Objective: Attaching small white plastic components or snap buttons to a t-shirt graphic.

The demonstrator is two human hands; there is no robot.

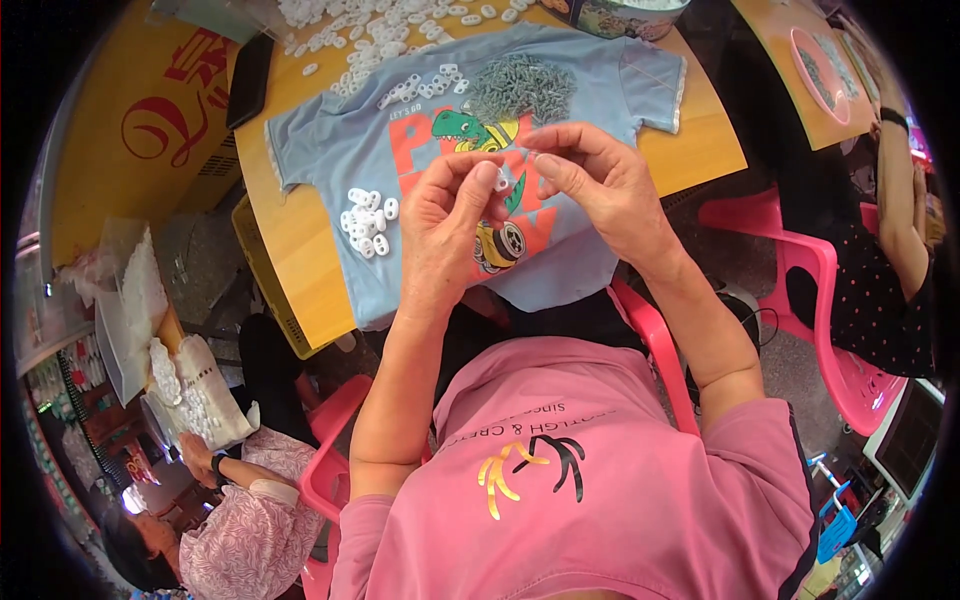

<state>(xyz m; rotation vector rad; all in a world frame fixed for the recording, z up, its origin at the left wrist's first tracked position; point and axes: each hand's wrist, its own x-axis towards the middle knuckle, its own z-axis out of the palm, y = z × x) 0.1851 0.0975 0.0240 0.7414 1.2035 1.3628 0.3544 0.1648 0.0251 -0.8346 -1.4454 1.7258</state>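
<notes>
My left hand (448, 210) pinches a small white plastic piece (502, 182) with a hole in it, between thumb and forefinger. Close beside it, my right hand (605, 190) has thumb and forefinger brought together; whatever is between them is too small to make out. Both hands are above a light blue T-shirt (335, 140) with a dinosaur print, spread over the table. On the shirt, beyond my hands, lies a heap of small grey pieces (525, 88). Several white two-holed pieces (368, 222) form a pile left of my left hand, and another loose group (425, 88) lies farther off.
The yellow table (715, 135) carries more white pieces (385, 40) at its far side, a black phone (250, 80) and a printed tin (630, 15). Co-workers sit at left (245, 510) and right (890, 230). A pink chair (820, 270) stands at right.
</notes>
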